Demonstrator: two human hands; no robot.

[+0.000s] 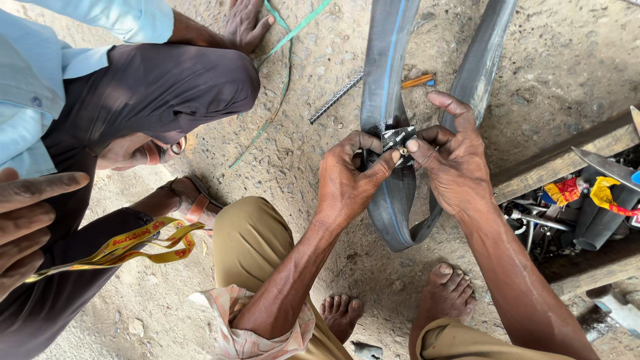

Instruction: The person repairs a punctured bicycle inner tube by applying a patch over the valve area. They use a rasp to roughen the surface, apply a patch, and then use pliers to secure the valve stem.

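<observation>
A black rubber inner tube [389, 73] with a blue stripe hangs folded in a loop above the dirt ground. My left hand [347, 180] grips the tube's left fold, thumb pressed on a small black patch [397, 141] with white printing. My right hand [453, 160] holds the same spot from the right, thumb and fingers pinching the patch against the rubber. Both my bare feet [448, 293] rest on the ground below the tube.
Another person squats at left in a light blue shirt and dark trousers [153, 87], one hand [27, 220] holding a yellow lanyard [133, 243]. A green strap [283, 60], a ribbed steel rod [335, 98] and an orange pen [417, 81] lie on the dirt. A wooden toolbox [580, 200] stands at right.
</observation>
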